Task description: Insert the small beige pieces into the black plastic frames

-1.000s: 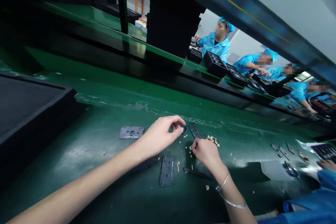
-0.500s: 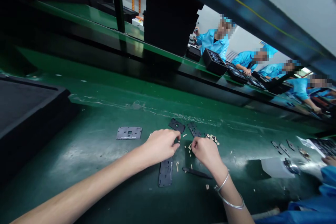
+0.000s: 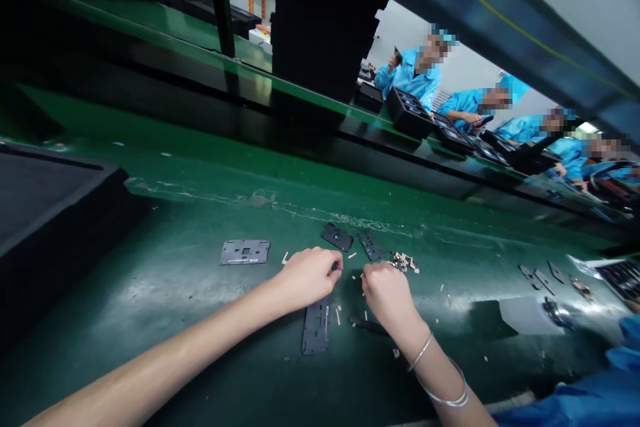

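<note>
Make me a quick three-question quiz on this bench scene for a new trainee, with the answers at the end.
1. True or false: the silver bracelet is on the left arm.
2. Which hand is nearer the heap of small pieces?
3. What does the left hand partly hide: A) a white cup, B) a dark plate, C) a red cable?

Key: 1. False, the silver bracelet is on the right arm. 2. The right hand. 3. B.

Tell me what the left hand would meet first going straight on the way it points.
Probably the small tan strip just beyond the left hand, then the dark perforated plate; the hand's height is unclear, so it might pass over both.
</note>
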A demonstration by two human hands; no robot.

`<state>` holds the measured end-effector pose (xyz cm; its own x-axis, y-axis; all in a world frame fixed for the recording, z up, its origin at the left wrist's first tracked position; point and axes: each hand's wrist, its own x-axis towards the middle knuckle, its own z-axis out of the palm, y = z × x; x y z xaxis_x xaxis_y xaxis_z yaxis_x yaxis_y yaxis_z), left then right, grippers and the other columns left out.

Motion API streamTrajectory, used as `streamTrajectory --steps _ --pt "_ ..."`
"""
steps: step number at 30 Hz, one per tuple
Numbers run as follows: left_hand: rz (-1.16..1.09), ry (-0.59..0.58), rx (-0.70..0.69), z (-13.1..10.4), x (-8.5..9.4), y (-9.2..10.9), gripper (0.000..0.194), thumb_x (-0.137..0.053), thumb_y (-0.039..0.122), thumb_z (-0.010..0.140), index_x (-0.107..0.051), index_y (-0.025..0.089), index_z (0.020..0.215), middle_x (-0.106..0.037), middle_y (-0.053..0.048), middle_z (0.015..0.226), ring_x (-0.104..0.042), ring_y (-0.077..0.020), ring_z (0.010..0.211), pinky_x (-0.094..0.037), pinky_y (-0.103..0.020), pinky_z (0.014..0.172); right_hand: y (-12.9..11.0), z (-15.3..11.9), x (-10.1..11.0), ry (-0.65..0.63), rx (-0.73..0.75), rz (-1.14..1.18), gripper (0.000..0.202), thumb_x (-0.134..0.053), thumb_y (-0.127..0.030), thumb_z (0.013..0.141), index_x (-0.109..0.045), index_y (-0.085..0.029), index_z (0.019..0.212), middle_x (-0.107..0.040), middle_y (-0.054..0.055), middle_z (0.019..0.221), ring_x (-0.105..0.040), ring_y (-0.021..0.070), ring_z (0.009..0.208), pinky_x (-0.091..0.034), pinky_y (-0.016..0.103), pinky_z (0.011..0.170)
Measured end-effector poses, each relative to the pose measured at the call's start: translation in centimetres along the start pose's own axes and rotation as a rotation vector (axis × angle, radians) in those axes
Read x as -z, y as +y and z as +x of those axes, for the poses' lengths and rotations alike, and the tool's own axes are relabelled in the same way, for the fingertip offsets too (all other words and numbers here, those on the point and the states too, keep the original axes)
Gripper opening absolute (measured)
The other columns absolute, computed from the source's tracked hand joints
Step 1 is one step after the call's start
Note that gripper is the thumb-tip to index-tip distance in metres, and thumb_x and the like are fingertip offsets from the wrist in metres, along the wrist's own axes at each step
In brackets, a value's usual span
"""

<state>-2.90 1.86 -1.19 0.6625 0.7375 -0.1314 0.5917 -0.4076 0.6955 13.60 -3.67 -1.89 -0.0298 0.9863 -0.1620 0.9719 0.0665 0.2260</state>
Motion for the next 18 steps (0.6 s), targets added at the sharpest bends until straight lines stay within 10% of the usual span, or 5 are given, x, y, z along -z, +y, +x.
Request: streamTrajectory --steps 18 --pt "-0.418 0.011 -0.009 0.4 -1.5 -0.8 0.015 -0.045 0.017 0.076 -0.059 0.015 0.072 -0.058 0.000 0.054 -0.049 -0.0130 0.048 -0.032 -0.022 0.048 0.7 -0.4 -0.6 0.222 0.087 0.036 0.018 -0.052 -0.009 0.082 -0.066 -0.014 0.072 -0.067 0.007 0.067 -0.063 0.0185 0.069 -0.042 0.025 0.059"
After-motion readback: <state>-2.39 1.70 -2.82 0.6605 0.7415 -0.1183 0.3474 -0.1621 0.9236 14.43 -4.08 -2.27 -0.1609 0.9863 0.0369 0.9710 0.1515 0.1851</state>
